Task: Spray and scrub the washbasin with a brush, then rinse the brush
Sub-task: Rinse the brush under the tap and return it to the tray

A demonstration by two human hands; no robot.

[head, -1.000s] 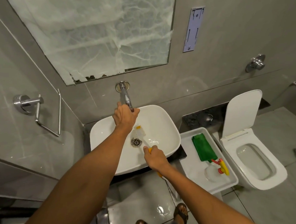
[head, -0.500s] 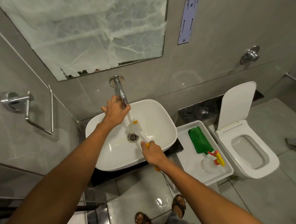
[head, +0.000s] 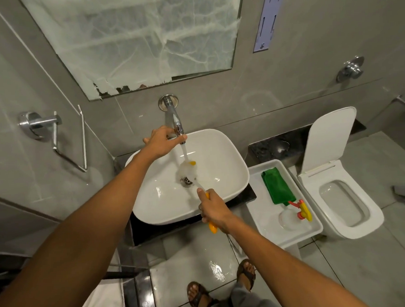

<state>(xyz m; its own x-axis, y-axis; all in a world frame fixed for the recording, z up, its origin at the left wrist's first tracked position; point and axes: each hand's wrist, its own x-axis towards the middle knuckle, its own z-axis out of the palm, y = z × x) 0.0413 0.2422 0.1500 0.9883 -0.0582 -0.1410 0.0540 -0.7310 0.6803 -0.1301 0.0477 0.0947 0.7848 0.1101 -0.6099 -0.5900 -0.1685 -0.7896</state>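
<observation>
Brush (head: 190,170): in the washbasin (head: 230,166), its fluffy head under running water, above the drain.
Right hand (head: 213,209): wrapped around the orange handle.
Left hand (head: 161,141): on the tap (head: 177,121), maybe pinching it.
Feel: light, stiff, probably slippery when wet; hold the handle.

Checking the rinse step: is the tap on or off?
On. Water runs from the tap onto the brush over the washbasin.
</observation>
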